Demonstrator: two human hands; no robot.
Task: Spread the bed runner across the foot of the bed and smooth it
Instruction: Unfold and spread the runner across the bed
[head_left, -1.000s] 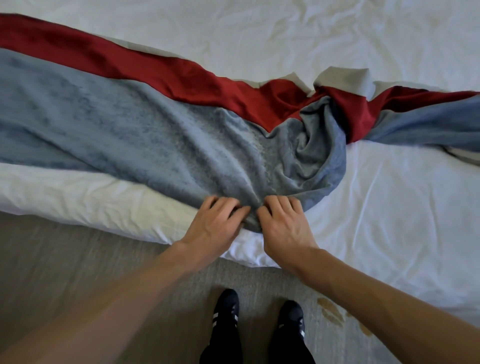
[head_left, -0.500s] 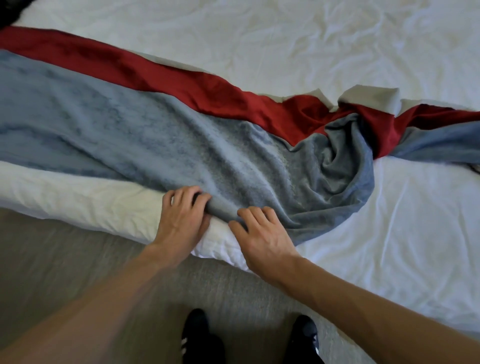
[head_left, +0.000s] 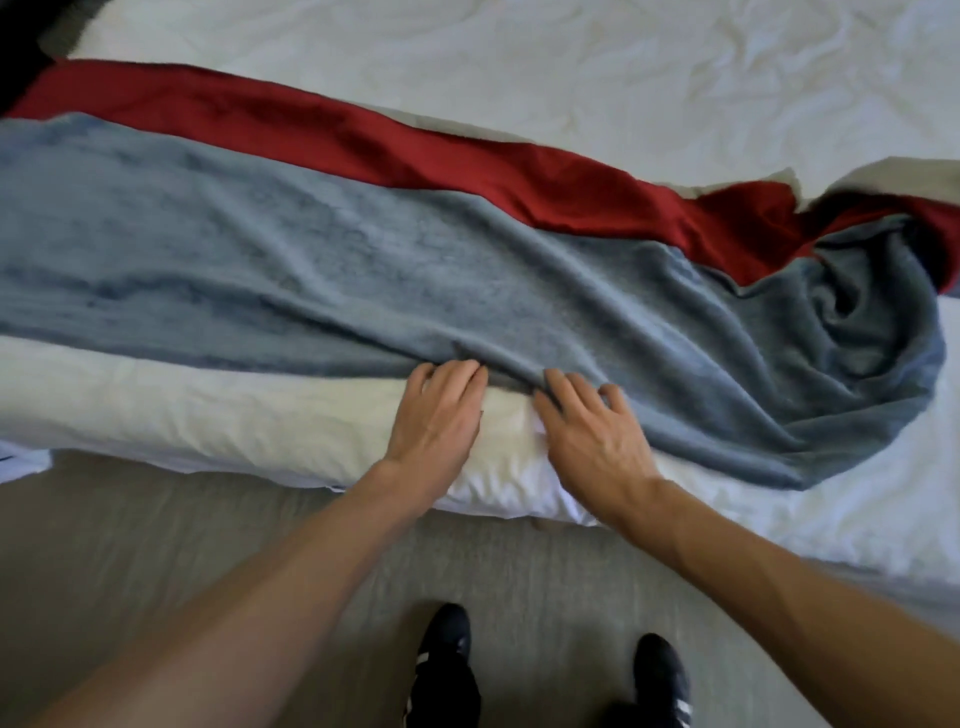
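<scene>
Both hands slid left along the near edge of the bed. A second ago they were pinched together at the runner's bunched bit; now the left hand and right hand are slightly apart, fingertips on the hem.

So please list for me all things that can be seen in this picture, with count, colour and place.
runner: one, grey-blue with a red band along the far edge, lying across the bed, flat at left, bunched at right
bed: one, white wrinkled sheets, filling the upper part
floor: grey, below the bed edge
shoes: two, black with white stripes, bottom centre on the floor
left hand: one, fingertips at the runner's near edge, palm over the white sheet
right hand: one, beside the left, fingers on the runner's near edge
</scene>
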